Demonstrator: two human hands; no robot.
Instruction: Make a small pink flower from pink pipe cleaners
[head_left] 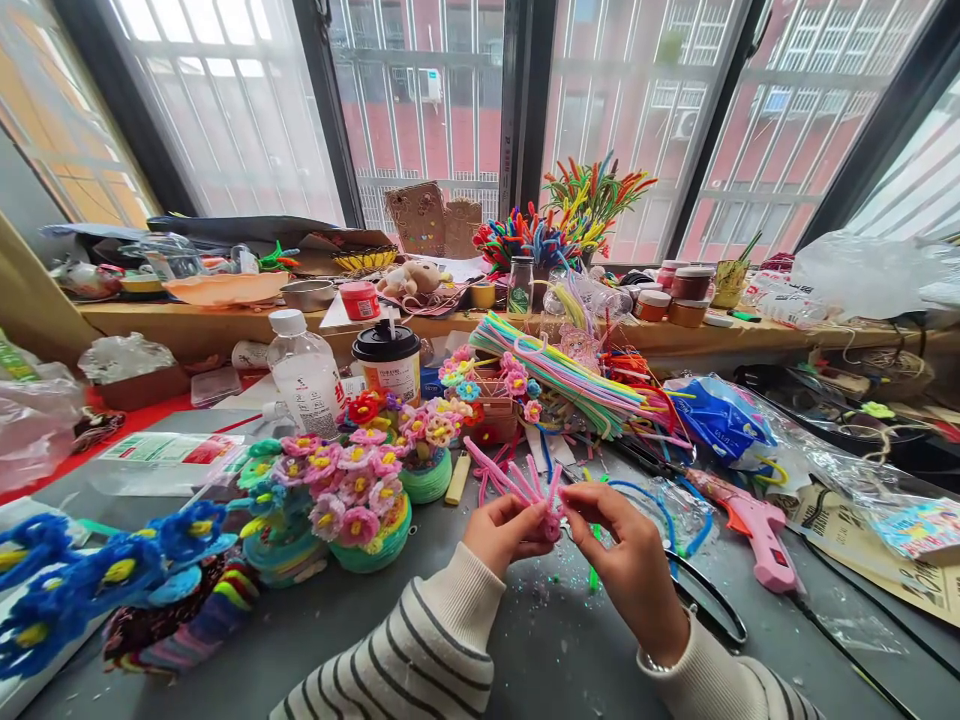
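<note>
My left hand [504, 532] and my right hand [626, 550] meet over the grey table [375, 630], both pinching a small bundle of pink pipe cleaners [521, 485] whose ends fan up and to the left. The fingertips of both hands close on the bundle's base near the middle. Striped sleeves cover both forearms. Just left of my hands stand pipe-cleaner flower pots with pink and yellow blooms [360, 500].
Blue pipe-cleaner flowers [97, 575] lie at the near left. A pink glue gun [757, 525] and black scissors [705, 600] lie to the right. A thick sheaf of coloured pipe cleaners [570, 375], a lidded cup [388, 358] and a plastic bottle [304, 372] stand behind. The wooden windowsill [225, 322] is crowded.
</note>
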